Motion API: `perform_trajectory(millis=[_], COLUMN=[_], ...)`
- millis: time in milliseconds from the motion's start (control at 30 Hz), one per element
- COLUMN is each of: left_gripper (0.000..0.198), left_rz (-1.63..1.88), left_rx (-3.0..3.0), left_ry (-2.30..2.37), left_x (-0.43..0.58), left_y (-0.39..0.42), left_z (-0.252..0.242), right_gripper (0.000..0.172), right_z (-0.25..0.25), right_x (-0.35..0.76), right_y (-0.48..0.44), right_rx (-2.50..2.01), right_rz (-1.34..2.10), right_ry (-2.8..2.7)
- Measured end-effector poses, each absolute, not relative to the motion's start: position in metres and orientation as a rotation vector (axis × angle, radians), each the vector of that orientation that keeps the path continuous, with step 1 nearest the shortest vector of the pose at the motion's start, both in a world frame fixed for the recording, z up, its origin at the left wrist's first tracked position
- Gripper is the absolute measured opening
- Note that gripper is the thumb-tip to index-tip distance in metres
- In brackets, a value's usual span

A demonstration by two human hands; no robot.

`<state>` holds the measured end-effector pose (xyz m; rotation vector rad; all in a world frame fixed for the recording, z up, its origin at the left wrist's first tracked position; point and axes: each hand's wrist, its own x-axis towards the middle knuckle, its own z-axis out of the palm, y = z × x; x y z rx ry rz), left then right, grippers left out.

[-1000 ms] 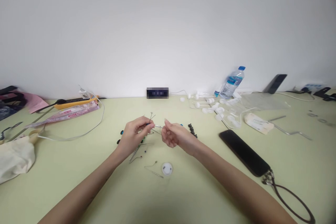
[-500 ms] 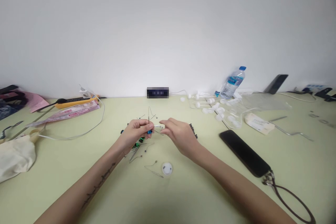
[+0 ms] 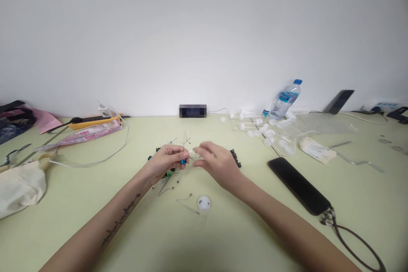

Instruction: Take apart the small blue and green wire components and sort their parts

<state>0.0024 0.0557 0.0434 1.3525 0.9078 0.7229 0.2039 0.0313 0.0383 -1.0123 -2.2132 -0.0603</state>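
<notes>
Just below the frame's centre, the left hand (image 3: pixel 166 160) pinches a small, shiny blue piece (image 3: pixel 183 162) by a thin, upright silver wire (image 3: pixel 185 143). Just beside, the right hand (image 3: pixel 217 165) holds thumb and fingers spread.

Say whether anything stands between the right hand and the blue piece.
Thin wires lie in the gap, and the left hand partly covers the blue piece with its fingertips. Nothing else visible stands before the right hand.

Narrow gap between left hand (image 3: pixel 169 160) and right hand (image 3: pixel 215 162); thin rods (image 3: pixel 191 151) obstruct.
</notes>
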Motion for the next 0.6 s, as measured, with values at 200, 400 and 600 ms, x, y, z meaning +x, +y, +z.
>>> perform_trajectory(millis=[200,400,600], left_gripper=[0.026,0.026,0.029], left_rz=[0.966,0.722,0.759], left_rx=[1.701,1.488,1.478], left_ry=[1.138,0.978,0.974], left_x=[0.010,0.006,0.004], left_y=[0.049,0.054,0.056], left_z=[0.049,0.043,0.043], right_gripper=[0.057,0.032,0.050], right_z=[0.036,0.030,0.035], right_x=[0.206,0.201,0.203], right_y=[0.040,0.033,0.033], right_rx=[-1.126,-1.072,-1.181], right_rz=[1.266,0.198,0.371], right_ry=[-1.858,-2.270,-2.184])
